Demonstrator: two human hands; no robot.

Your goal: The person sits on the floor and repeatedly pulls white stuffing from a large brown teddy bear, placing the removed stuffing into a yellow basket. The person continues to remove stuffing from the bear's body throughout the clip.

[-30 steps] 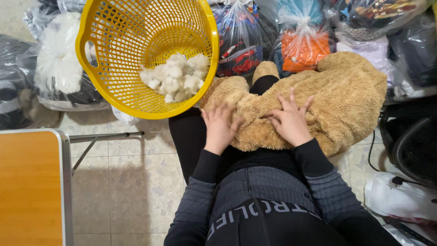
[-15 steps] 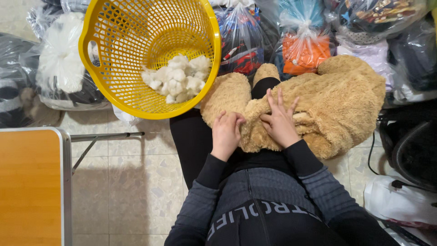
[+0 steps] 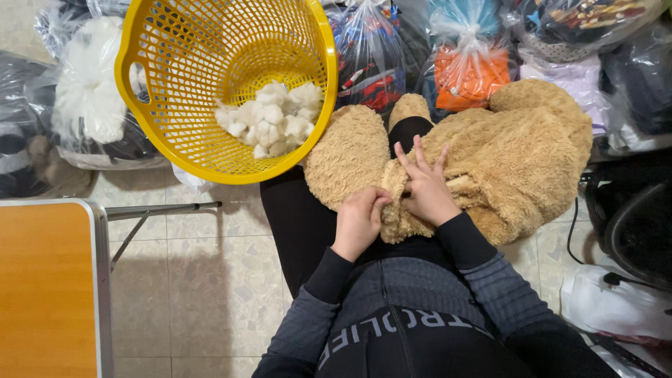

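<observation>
A tan plush toy skin (image 3: 511, 161) lies across my lap, limp and spread to the right. My left hand (image 3: 358, 220) is curled on a fold of the plush fabric near its middle edge. My right hand (image 3: 423, 187) lies beside it, fingers spread and pressing on the same fold. A tilted yellow plastic basket (image 3: 161, 140) stands just beyond my left knee, with several clumps of white stuffing (image 3: 269, 120) in its bottom.
Clear plastic bags of coloured goods (image 3: 469, 70) and a bag of white fluff (image 3: 87, 87) line the back. A wooden folding table (image 3: 49, 287) stands at the left over the tiled floor (image 3: 203, 280). Dark cables and a white bag (image 3: 616, 308) sit at the right.
Both hands have drawn together toward the middle of the plush. The left hand has closed on a fold of fabric, and the right hand has shifted left next to it.
</observation>
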